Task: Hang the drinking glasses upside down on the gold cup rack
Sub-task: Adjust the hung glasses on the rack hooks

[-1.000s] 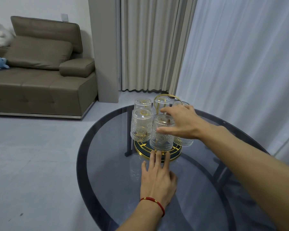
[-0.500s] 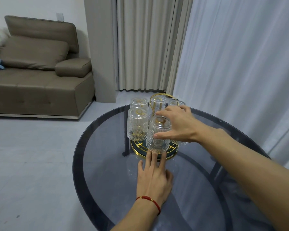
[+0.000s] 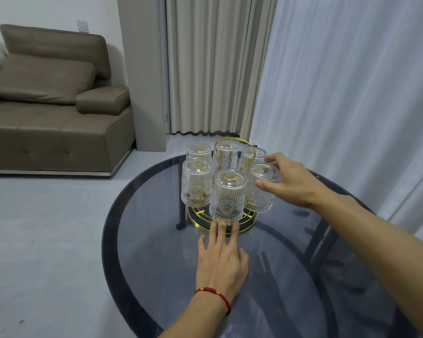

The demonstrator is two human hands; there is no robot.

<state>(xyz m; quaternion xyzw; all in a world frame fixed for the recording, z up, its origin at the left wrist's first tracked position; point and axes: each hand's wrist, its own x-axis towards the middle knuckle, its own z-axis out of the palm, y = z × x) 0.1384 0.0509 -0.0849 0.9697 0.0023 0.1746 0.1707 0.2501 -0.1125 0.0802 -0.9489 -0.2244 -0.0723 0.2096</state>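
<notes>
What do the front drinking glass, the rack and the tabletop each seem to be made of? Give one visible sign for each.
Front glass: clear pressed glass, ribbed and see-through.
Rack: probably metal wire, shiny gold finish.
Tabletop: dark tinted glass; legs show through.

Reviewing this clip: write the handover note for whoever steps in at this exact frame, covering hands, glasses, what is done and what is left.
Left hand: flat on the glass table, fingertips at the base rim of the gold cup rack, holding nothing.
Right hand: fingers and thumb around the right-front glass, which is upside down at the rack.
Glasses: six visible, all inverted on the rack, including the front glass; none seen loose on the table.
Done: all visible glasses appear hung.
Left: confirm the right-front glass is seated, then release it.
</notes>
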